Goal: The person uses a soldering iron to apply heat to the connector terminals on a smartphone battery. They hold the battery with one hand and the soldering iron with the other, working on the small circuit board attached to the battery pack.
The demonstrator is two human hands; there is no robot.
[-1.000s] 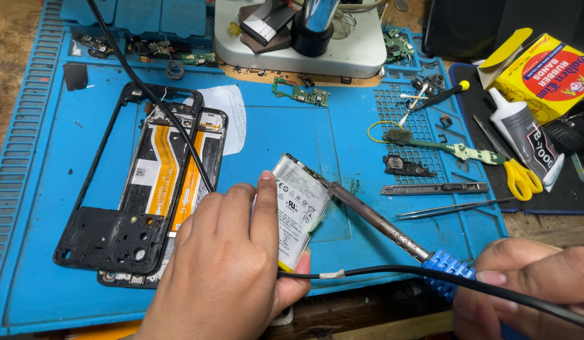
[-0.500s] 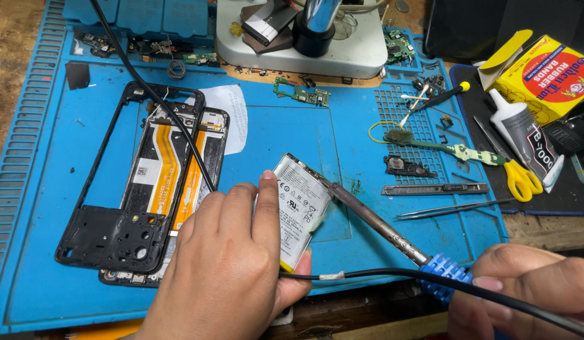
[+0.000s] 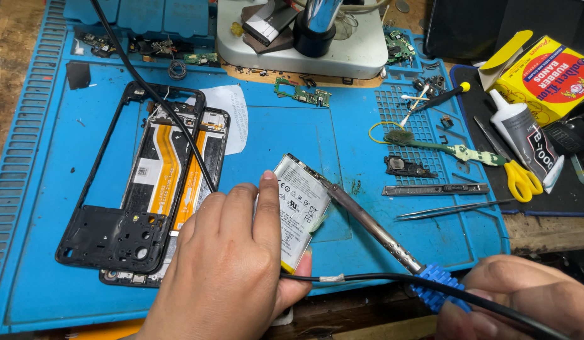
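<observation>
the left hand (image 3: 226,271) lies nearest, palm down, its fingers (image 3: 267,208) pressed together and pinning a battery (image 3: 299,211) flat to the blue mat (image 3: 273,135), thumb tucked under the battery's near end. the right hand (image 3: 519,302), at the lower right edge, has its fingers closed around the blue grip of a soldering iron (image 3: 374,230); the iron's tip touches the battery's upper right edge. a black cable (image 3: 367,280) runs from the iron's grip across in front of the left hand. just left of the battery lies an open phone frame (image 3: 137,189), with another cable crossing it. right of the iron lie tweezers (image 3: 452,209) and a metal bar (image 3: 434,189), then yellow scissors (image 3: 522,179) and a glue tube (image 3: 525,135). farthest back stands a microscope base (image 3: 304,47), with a yellow box (image 3: 544,75) to the right.
</observation>
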